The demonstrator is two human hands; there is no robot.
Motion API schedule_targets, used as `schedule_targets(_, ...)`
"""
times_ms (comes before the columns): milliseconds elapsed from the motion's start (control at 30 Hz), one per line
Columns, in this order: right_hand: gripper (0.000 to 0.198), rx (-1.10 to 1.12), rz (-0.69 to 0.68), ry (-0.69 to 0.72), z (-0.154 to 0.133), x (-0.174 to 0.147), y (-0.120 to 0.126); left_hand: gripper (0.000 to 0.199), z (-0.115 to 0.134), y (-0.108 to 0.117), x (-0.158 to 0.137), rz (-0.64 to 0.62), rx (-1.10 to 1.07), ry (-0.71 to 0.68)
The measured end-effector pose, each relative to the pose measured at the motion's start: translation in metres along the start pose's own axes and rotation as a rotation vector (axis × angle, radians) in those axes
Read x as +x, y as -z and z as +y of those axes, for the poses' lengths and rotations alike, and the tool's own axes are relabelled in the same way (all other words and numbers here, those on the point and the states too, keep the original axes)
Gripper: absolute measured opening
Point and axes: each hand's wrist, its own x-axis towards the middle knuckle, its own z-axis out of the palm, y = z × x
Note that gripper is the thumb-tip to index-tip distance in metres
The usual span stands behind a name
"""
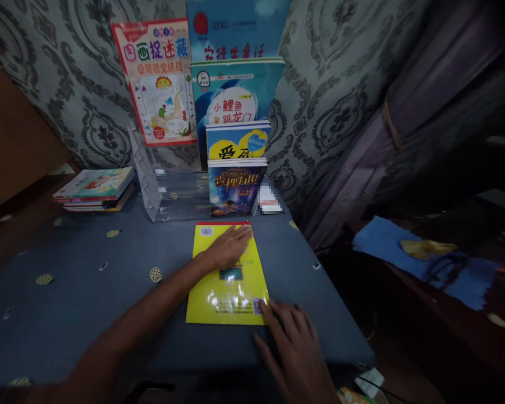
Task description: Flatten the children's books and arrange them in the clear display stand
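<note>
One yellow book (219,293) is partly covered by the left hand (228,247), laid flat with fingers extended. Its near right corner is overlapped by the right hand (292,331), held loosely spread (contact cannot be told). Beyond both hands, five covers (235,84) are displayed on one rack (145,179); one stack (95,191) is set farther left.

Patterned wallpaper (332,73); tied curtain (357,163); blue cloth (382,240)

Patterned wall (328,73); tied curtain (357,174), seemingly purple.
</note>
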Motion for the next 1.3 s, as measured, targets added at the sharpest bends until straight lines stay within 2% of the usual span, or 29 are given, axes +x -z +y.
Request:
schedule_targets(200,0.034,0.088,-0.019,-0.018,0.009,0.003,0.002,0.056,0.0,-0.006,-0.002,0.089,0.003,0.007)
schedule_targets(333,0.03,0.16,-0.09,-0.02,0.021,0.016,0.004,0.045,0.005,-0.007,-0.001,0.182,0.03,0.08)
schedule_targets(567,0.037,0.04,-0.051,0.068,0.036,0.031,-0.022,0.044,0.016,-0.007,-0.002,0.248,0.094,0.197)
schedule_targets(767,0.037,-0.045,-0.055,0.074,0.045,0.029,-0.042,0.045,0.027,-0.002,0.0,0.233,0.08,0.312)
schedule_targets(1033,0.037,0.026,-0.129,0.072,0.052,0.032,-0.033,0.045,0.031,0.002,-0.002,0.229,0.055,0.333)
schedule_targets(1167,0.037,0.131,-0.204,0.052,0.06,0.056,-0.035,0.042,0.026,0.002,-0.003,0.242,0.047,0.301)
schedule_targets(1300,0.044,0.222,-0.243,-0.03,0.068,0.104,-0.06,0.037,0.02,0.002,-0.006,0.296,0.041,0.268)
